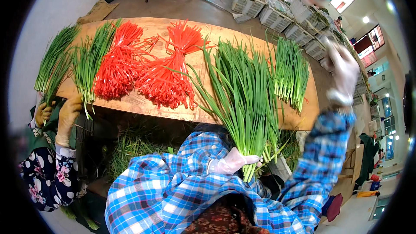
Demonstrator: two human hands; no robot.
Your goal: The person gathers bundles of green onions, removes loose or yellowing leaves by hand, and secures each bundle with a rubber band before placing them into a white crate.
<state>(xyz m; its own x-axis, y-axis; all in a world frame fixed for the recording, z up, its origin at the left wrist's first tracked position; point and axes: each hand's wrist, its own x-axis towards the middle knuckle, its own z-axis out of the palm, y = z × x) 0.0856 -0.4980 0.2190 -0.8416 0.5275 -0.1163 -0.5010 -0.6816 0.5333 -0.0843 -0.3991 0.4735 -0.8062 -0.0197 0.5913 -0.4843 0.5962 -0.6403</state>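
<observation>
The bunch of green stalks (242, 99) runs from five o'clock, at its pale cut ends, up to about half past twelve, its leaf tips lying over the wooden surface (299, 121). The left hand (234, 162), gloved, has its grip wrapped around the lower stalks at five o'clock. The right hand (342, 67), also gloved, is raised between two and three o'clock, apart from the bunch; it is blurred, so I cannot tell whether its grip is clenched or released.

The bunch looks light but long—fairly firm at the pale bases, limp and easily creased towards the tips. The smooth leaves could slip past one another, so the firm lower stalks seem the best hold, gathered snugly without crushing.
</observation>
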